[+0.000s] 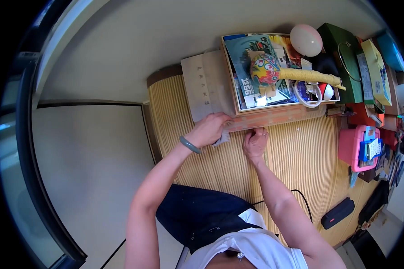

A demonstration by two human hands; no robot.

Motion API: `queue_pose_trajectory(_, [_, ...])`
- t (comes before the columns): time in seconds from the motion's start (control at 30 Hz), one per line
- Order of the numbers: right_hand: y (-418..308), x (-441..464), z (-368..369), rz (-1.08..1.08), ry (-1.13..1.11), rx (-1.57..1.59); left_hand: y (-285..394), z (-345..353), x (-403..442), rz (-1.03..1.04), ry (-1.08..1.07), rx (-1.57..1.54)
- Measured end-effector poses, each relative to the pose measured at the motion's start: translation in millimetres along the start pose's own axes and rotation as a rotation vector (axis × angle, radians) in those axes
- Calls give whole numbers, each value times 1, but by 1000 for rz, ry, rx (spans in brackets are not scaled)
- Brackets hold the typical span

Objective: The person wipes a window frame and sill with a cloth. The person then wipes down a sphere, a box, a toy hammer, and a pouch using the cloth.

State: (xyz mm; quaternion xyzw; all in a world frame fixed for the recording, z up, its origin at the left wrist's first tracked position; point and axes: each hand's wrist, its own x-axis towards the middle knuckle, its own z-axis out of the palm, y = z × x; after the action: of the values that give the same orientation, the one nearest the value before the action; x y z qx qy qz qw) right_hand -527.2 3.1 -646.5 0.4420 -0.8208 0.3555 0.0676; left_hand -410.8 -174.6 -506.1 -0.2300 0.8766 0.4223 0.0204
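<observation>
My left hand (209,129), with a grey-green bangle on its wrist, is closed at the left end of a long, clear-looking box or strip with an orange pattern (274,117). A crumpled pale grey cloth (222,138) pokes out below its fingers. My right hand (256,142), wearing a ring, has its fingers curled against the lower edge of the same long box; the fingertips are partly hidden. Right above that box stands a shallow wooden tray (229,74). Books, a flowery patterned head on a yellow wrapped stick (265,69) and a white ring (308,94) fill the tray.
A bamboo mat (296,152) covers the surface. Pale sheets (204,85) lie left of the tray. On the right are a pink basket (348,144), a green box (341,58), a dark pencil case (338,213) and a black cable (306,201). A pale balloon-like ball (306,40) rests on the tray.
</observation>
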Motion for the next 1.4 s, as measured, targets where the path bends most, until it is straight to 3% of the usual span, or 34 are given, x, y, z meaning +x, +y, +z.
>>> queue_pose_trajectory(0.03, [0, 0, 0, 13, -10, -11, -5, -3, 2, -73, -76, -73])
queue_pose_trajectory(0.13, [-1, 1, -2, 24, -16, 34, -36, -29, 17, 3, -93, -234])
queue_pose_trajectory(0.17, [0, 2, -2, 25, -15, 33, -44, -44, 25, -128, -107, -303])
queue_pose_trajectory(0.2, [0, 1, -2, 19, -23, 19, -53, -52, 35, -231, 18, -509])
queue_pose_trajectory(0.23, [-1, 0, -2, 14, -33, 4, -76, -57, 49, -53, 152, -532])
queue_pose_trajectory(0.3, [-4, 2, -4, 33, -38, 2, -63, -89, 70, -241, 286, -911])
queue_pose_trajectory(0.43, [0, 1, -1, 34, -12, 39, -75, -83, 127, -161, 405, -868])
queue_pose_trajectory(0.5, [2, 0, 1, 36, -19, 35, -70, -66, 135, -38, 746, 818])
queue_pose_trajectory(0.53, [3, -2, 1, 36, -26, 35, -73, -65, 136, -38, 741, 813])
queue_pose_trajectory(0.6, [3, -1, 0, 63, -47, 35, -70, -70, 134, 180, 552, 900])
queue_pose_trajectory(0.8, [-4, 5, -5, 67, -60, 46, -63, -57, 131, 6, 350, 867])
queue_pose_trajectory(1.0, [0, -2, -1, 48, -33, 42, -42, -24, 69, 118, 179, 687])
queue_pose_trajectory(1.2, [0, 1, -1, 22, -17, 66, 8, 2, 18, -2, -77, 532])
queue_pose_trajectory(1.4, [1, 0, -2, 2, -3, 46, 15, 21, 2, -25, 37, 299])
